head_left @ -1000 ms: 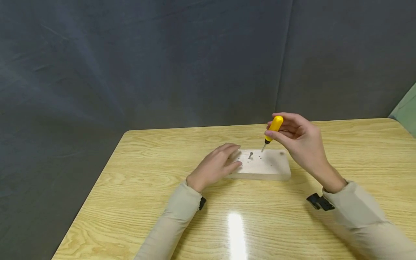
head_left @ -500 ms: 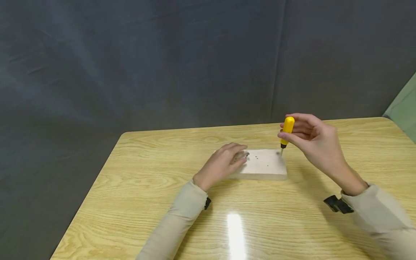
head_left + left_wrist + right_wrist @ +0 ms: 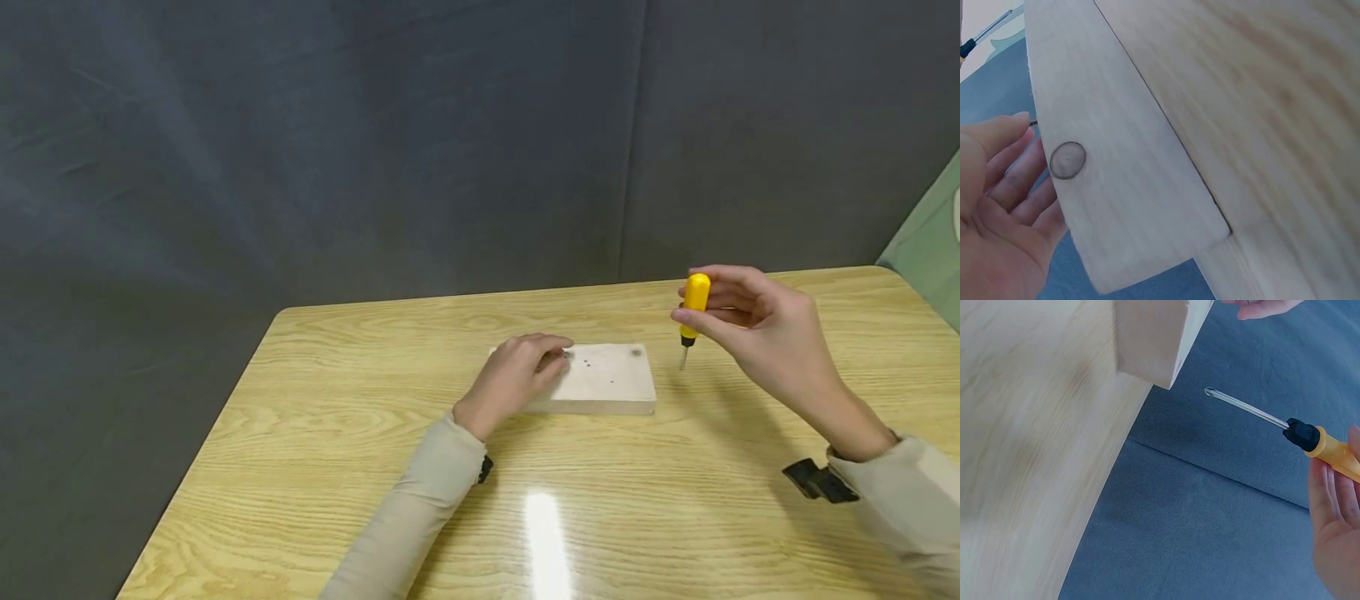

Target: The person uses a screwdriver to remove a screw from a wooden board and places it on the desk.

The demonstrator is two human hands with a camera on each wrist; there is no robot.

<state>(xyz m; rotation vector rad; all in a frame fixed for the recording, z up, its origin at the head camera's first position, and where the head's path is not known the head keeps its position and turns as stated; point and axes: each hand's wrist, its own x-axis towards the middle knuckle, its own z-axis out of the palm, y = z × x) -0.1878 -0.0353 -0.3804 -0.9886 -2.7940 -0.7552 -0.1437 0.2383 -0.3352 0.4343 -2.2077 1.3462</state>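
Observation:
A pale wooden block (image 3: 618, 383) with several small dark holes and a knot lies flat on the table. My left hand (image 3: 513, 375) is over its left part. Thumb and fingers pinch a screw (image 3: 1033, 123) standing in the block; only a sliver of its shank shows in the left wrist view, and the head view hides most of it. To the right of the block, my right hand (image 3: 776, 333) holds a screwdriver (image 3: 696, 304) by its yellow handle, black collar below it. The metal shaft (image 3: 1247, 407) points down above the table, apart from the block.
The wood-grain table (image 3: 360, 500) ends at a far edge against a dark grey cloth (image 3: 450, 150). A pale green surface (image 3: 926, 250) stands beyond the table's right corner. Each wrist wears a black strap (image 3: 819, 482).
My right hand has carried the screwdriver rightward, from over the block to beyond its right end. My left hand has shifted slightly right and closed its fingers around the screw, which was uncovered earlier.

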